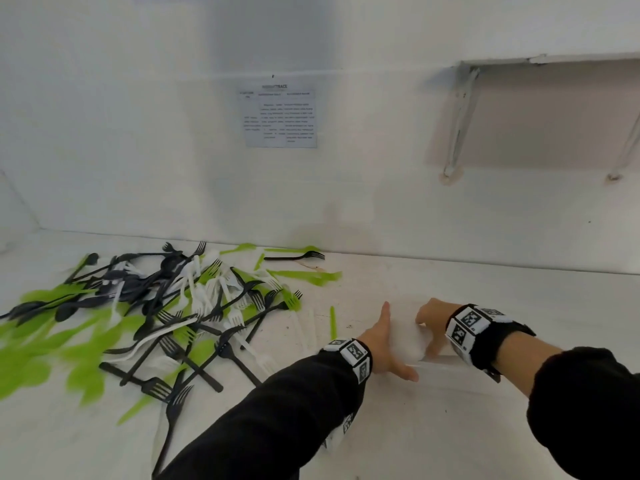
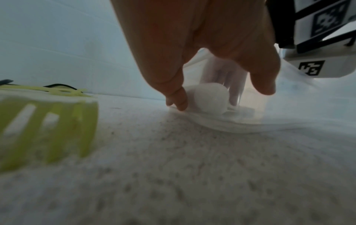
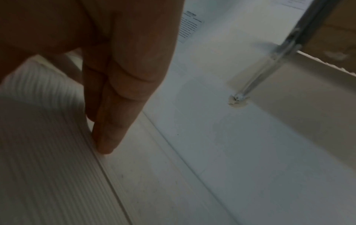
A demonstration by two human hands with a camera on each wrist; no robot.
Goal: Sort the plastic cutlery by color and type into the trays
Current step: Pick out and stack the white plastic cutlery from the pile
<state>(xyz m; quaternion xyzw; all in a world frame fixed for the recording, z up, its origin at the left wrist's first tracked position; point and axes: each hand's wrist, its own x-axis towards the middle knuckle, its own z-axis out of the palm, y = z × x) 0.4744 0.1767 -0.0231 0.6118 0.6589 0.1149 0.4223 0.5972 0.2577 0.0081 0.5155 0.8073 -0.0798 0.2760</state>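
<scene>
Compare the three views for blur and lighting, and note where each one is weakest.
Head view: bright and even, but the green cutlery at the left edge smears with motion blur, and the clear tray between the hands barely shows. Left wrist view: the near green fork is badly out of focus. Right wrist view: dim, with the right hand in shadow.

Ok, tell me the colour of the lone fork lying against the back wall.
Black fork, clearest in the head view.

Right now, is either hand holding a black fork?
No, the left hand and right hand are on a clear tray.
</scene>
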